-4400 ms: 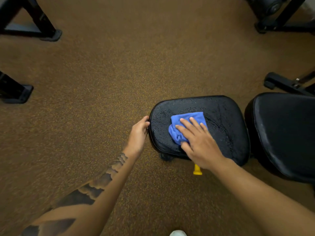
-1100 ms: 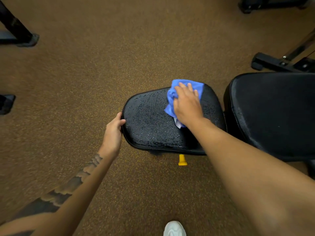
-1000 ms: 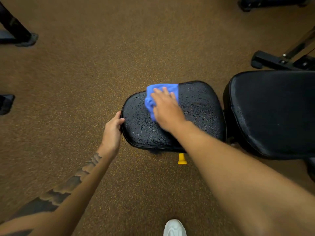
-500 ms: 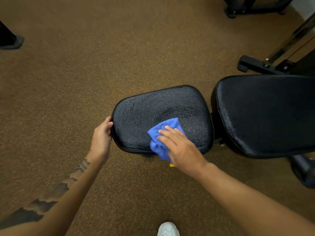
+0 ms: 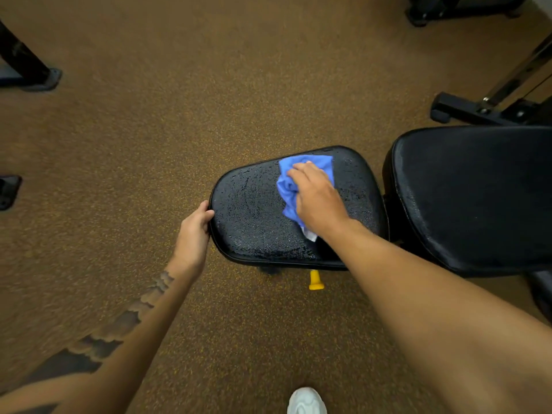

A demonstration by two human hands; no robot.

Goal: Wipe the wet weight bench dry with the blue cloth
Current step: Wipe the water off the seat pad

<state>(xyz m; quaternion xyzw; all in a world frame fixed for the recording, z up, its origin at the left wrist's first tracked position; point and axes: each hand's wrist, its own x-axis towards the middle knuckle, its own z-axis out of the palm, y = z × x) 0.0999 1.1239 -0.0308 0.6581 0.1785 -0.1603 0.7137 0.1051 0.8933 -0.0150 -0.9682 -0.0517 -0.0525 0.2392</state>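
The black seat pad of the weight bench (image 5: 254, 213) lies in the middle of the view, its surface beaded with water drops. My right hand (image 5: 316, 198) presses the crumpled blue cloth (image 5: 288, 186) flat onto the pad's far right part; the cloth sticks out beyond the fingers and a white tag shows near the wrist. My left hand (image 5: 194, 231) grips the pad's left edge, thumb on the rim. To the right, the larger black back pad (image 5: 472, 198) adjoins the seat.
Brown speckled carpet lies all around. A yellow knob (image 5: 315, 280) pokes out under the seat's near edge. Black machine feet stand at the far left (image 5: 44, 79), left edge (image 5: 9, 191) and upper right (image 5: 466, 110). My white shoe (image 5: 306, 401) is at the bottom.
Over the last second my right hand swept the cloth from the pad's far side to its near edge and back up to the far right. My left hand has kept its hold on the left edge.
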